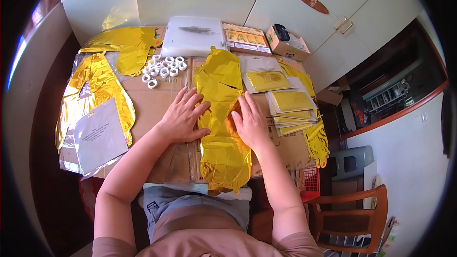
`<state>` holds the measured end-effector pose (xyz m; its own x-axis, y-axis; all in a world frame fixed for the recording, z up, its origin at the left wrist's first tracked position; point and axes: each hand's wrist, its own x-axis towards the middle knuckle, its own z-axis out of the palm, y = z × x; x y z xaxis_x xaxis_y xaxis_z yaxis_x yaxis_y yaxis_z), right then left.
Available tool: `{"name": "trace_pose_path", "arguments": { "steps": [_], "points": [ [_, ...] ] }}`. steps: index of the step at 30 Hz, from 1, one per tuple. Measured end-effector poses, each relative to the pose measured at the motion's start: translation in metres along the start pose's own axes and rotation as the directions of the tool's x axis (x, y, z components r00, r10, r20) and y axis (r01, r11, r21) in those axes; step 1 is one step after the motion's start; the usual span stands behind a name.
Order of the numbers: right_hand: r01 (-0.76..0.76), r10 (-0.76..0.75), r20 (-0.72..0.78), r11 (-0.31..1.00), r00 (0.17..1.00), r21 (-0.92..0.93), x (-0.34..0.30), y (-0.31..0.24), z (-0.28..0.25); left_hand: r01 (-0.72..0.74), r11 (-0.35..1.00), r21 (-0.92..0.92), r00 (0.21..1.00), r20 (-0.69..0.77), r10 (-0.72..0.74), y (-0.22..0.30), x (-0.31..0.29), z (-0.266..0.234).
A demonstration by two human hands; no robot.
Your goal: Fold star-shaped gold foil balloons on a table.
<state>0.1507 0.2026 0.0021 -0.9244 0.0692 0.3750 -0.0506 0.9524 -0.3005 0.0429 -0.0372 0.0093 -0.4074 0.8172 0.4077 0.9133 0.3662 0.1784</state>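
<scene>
A long, flat gold foil balloon lies lengthwise in front of me on the cardboard-covered table, its near end hanging over the edge. My left hand rests at its left side with fingers spread, fingertips on the foil. On the opposite edge lies my right hand, fingers stretched out and touching the foil, thumb toward the middle. Neither hand grips anything. Small creases run across the balloon, and its right edge near my right hand reflects orange.
White ribbon rolls cluster at the back left. More gold foil balloons lie left, partly under a grey card. Flat gold packets are stacked right. Clear plastic sleeves and a small carton stand behind; a wooden chair is near right.
</scene>
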Motion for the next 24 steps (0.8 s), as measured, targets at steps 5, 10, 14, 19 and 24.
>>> {"name": "trace_pose_path", "arguments": {
  "steps": [5,10,14,19,24],
  "points": [
    [-0.014,0.014,0.042,1.0,0.999,-0.001,-0.024,-0.002,-0.012,0.012,0.999,-0.041,0.999,-0.033,-0.013,-0.001,-0.002,-0.001],
    [0.035,-0.033,0.036,0.996,0.999,-0.081,-0.032,0.005,-0.003,0.014,0.998,-0.062,0.998,-0.059,-0.018,0.001,-0.003,0.004],
    [0.029,-0.027,0.028,0.998,0.999,-0.053,-0.03,0.002,-0.001,-0.011,1.0,-0.017,0.995,-0.103,0.009,-0.005,-0.003,0.012],
    [0.037,-0.036,0.023,0.997,0.999,-0.067,-0.031,0.004,0.0,-0.016,0.997,-0.074,0.999,-0.038,0.013,-0.008,0.003,0.008],
    [0.029,-0.026,0.042,0.997,0.999,-0.077,-0.03,0.003,-0.001,-0.046,0.997,-0.061,0.998,-0.037,0.044,-0.012,0.007,0.008]
  ]
}}
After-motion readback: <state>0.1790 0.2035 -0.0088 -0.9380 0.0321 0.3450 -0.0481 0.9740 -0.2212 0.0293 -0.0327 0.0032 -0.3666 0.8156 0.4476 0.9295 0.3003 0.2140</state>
